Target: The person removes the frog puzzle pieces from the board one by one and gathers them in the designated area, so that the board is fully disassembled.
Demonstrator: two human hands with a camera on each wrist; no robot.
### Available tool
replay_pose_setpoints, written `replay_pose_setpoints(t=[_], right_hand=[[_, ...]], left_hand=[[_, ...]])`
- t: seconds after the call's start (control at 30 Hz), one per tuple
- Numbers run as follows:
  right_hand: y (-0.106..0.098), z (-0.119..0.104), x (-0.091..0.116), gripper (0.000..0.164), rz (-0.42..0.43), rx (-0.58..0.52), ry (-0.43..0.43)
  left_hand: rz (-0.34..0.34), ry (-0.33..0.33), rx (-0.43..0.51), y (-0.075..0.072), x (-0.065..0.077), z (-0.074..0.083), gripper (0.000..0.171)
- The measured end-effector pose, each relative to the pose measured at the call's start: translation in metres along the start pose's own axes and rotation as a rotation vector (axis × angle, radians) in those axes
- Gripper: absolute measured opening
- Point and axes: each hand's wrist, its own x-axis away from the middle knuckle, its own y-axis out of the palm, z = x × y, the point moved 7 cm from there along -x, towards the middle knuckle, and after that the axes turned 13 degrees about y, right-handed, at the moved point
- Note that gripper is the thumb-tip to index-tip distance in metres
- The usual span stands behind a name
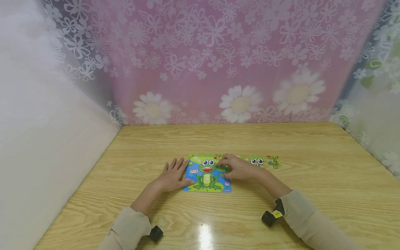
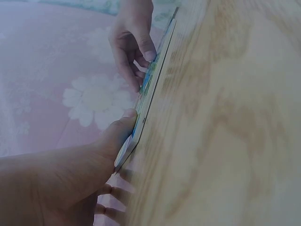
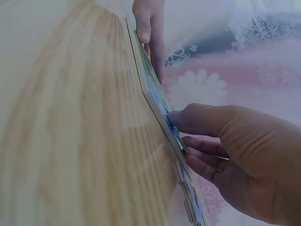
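Observation:
A frog picture puzzle board (image 1: pixel 207 178) lies flat on the table, a green frog on blue showing across it. My left hand (image 1: pixel 172 177) lies with fingers spread along the board's left side, its thumb (image 2: pixel 123 123) resting on the board's edge. Over the board's right part, my right hand (image 1: pixel 240 168) has bent fingers and seems to pinch a small puzzle piece (image 2: pixel 149 77) against the surface; the hand hides most of it. Loose puzzle pieces (image 1: pixel 257 161), one with frog eyes, lie just right of the board, partly behind the right hand.
The wooden table (image 1: pixel 156 142) reaches back to a pink flowered curtain (image 1: pixel 193 69). A white wall-like sheet (image 1: pixel 47 121) borders the left side, and another flowered sheet (image 1: pixel 381 114) the right. Black wrist cameras (image 1: pixel 268 218) hang below both sleeves.

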Motion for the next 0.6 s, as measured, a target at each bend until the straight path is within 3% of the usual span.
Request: replay_pose_setpoints(t=[0.6], right_hand=[[-0.0031, -0.0017, 0.0006, 0.039, 0.072, 0.027, -0.054]], left_hand=[[-0.006, 0.002, -0.002, -0.0011, 0.0007, 0.0015, 0.084]])
